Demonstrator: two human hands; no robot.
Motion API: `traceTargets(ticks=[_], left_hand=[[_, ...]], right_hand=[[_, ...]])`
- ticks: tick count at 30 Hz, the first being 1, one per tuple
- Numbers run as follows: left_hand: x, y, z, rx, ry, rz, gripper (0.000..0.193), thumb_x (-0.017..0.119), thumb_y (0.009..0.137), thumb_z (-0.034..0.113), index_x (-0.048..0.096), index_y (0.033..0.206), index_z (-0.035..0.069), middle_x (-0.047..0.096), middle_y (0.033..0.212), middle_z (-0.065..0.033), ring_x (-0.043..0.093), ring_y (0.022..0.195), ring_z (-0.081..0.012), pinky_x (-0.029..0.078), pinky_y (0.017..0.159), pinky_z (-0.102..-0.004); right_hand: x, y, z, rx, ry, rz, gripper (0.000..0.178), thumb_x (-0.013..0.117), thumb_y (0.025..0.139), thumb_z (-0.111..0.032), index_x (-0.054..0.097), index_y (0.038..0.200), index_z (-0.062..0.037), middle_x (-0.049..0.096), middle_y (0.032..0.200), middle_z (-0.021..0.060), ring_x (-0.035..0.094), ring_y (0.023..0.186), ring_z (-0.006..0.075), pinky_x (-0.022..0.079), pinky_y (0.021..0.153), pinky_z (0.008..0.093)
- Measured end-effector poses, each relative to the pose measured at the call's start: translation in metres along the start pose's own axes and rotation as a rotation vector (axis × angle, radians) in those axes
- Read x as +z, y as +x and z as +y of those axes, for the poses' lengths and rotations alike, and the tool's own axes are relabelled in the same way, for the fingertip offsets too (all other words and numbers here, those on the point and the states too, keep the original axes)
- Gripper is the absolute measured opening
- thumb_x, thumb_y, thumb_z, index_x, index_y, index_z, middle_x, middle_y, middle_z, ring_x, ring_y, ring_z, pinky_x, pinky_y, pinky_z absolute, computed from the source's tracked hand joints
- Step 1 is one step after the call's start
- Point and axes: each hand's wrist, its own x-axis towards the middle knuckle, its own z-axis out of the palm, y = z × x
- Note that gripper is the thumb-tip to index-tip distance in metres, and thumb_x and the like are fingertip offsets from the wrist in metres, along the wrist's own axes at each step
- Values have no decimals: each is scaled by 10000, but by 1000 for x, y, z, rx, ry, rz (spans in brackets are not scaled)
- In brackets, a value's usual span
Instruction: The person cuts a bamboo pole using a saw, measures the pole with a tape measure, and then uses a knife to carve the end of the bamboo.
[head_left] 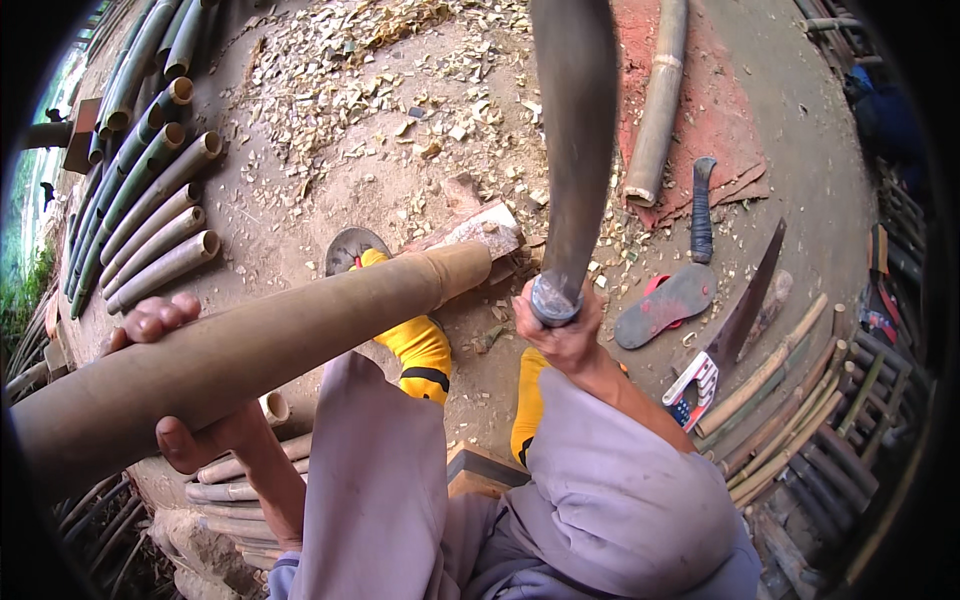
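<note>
A thick tan bamboo pole (270,340) slants from the lower left up to the middle. My left hand (222,436) is closed round it from beneath, fingertips showing on the far side and thumb on the near side. The pole's far end lies against a pale, chopped wooden block (495,228). My right hand (568,338) grips the handle of a machete; its broad dark blade (578,130) is lifted toward the view, slightly blurred and apart from the pole. My legs, in greyish trousers (630,480) and yellow socks (418,350), are bent on both sides of the work.
Wood chips (350,90) litter the ground ahead. Cut bamboo poles (165,245) lie stacked at left. At right are a red sheet (735,150) under another bamboo pole (657,110), a black-wrapped knife handle (702,225), a sandal (665,307), a handsaw (745,310) and bamboo strips (790,440).
</note>
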Motion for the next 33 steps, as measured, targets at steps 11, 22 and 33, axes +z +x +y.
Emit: traceTargets(ticks=[11, 22, 33], left_hand=[[27, 14, 3, -42, 184, 374, 562, 602, 758, 315, 400, 1201, 34, 504, 1048, -138, 523, 982, -278, 430, 921, -439], [38, 6, 2, -1, 279, 350, 615, 571, 720, 349, 392, 1209, 22, 494, 1032, -146, 521, 955, -279, 435, 888, -440], [38, 10, 3, 21, 276, 311, 659, 587, 705, 354, 376, 1224, 7, 480, 1043, -161, 519, 941, -285, 427, 893, -439]], right_hand=[[-4, 12, -31, -15, -71, -32, 328, 711, 771, -165, 507, 987, -25, 643, 781, 172, 678, 701, 261, 531, 598, 348], [2, 18, 6, 159, -121, -149, 326, 724, 752, -159, 515, 948, -4, 645, 728, 160, 680, 673, 276, 525, 556, 348], [11, 5, 43, 274, -212, -223, 315, 708, 759, -172, 513, 930, 8, 653, 726, 166, 671, 653, 297, 531, 560, 368]])
